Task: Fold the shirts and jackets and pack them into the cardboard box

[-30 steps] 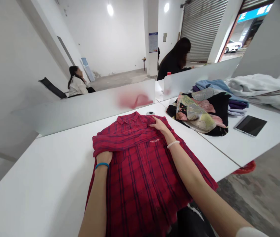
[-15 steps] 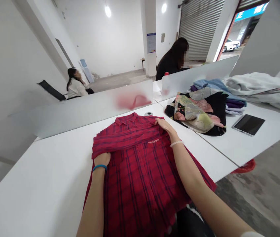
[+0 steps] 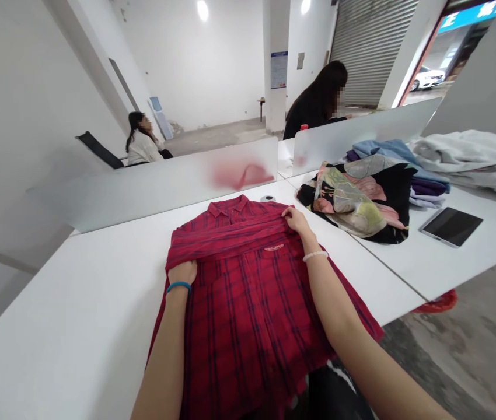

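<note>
— Two hands on the cloth: are they together?
— No, well apart. The right hand (image 3: 297, 221) sits at 1 o'clock on the garment, its fingers (image 3: 287, 213) curled over the upper edge near the shoulder, pinching the cloth. A white beaded bracelet (image 3: 315, 256) circles that wrist. The left hand (image 3: 181, 272) lies at 9 o'clock against a folded band of cloth; whether it clamps anything, I cannot tell. A blue wristband (image 3: 178, 286) sits on its wrist.
— And the garment?
— A red plaid shirt (image 3: 239, 315) lies spread on a white table (image 3: 77, 303) at 12 o'clock from the wearer, collar pointing away, its lower part running past the table's near edge.
— What lies beyond it?
— Just past the collar is a small round object (image 3: 268, 198), too small to name. Behind that stands a frosted divider (image 3: 143, 195) with a red blur on it. At 2 o'clock, on the adjoining table, a black floral garment (image 3: 353, 204) rests on folded clothes (image 3: 429, 192), with a dark tablet (image 3: 451, 226) to its right and a heap of pale cloth (image 3: 471, 157) behind.
— Anyone else?
— Two people, both beyond the divider: a person in a white top (image 3: 143, 146) seated at 11 o'clock, and a person in black (image 3: 315, 105) at 1 o'clock.
</note>
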`<state>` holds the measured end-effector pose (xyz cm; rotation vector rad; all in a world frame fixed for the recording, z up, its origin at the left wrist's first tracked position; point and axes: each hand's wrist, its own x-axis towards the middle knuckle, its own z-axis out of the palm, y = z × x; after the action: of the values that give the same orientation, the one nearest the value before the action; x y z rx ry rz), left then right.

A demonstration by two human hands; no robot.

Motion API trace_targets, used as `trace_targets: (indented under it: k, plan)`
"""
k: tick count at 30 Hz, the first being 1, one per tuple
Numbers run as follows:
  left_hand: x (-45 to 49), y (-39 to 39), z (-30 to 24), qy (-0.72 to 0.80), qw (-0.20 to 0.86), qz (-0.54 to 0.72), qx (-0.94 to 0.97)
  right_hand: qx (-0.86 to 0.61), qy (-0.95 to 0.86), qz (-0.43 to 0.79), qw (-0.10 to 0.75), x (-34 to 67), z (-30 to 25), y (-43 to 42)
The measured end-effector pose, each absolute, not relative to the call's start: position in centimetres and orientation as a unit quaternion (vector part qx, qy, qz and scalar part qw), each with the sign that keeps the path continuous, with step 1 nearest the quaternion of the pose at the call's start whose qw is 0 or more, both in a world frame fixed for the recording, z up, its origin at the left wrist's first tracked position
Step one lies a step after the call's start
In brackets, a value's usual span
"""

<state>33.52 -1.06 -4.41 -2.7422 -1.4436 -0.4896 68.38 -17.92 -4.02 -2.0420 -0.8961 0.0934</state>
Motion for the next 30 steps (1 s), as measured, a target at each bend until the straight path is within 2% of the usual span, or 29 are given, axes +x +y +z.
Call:
trace_targets:
  k: [20,25,28,30]
  plan:
    - [33.3,-2.8,-2.8,-0.458,0.019,-0.097,-0.883,-0.841,-0.355,0.041,0.407,68.6,-4.7,-18.1]
    - [32.4,-4.2,-1.3,-0.457,0.049,-0.18,-0.87,-0.834,-0.365,0.043,0.412,68.5,-4.4,-18.2]
    - [32.9,-4.4,-1.5,-0.402,0.064,-0.241,-0.881,-0.836,-0.362,0.044,0.411,68.5,-4.3,-18.3]
    - [33.5,-4.2,-2.3,-0.375,0.066,-0.237,-0.894,-0.842,-0.352,0.039,0.407,68.5,-4.2,-18.5]
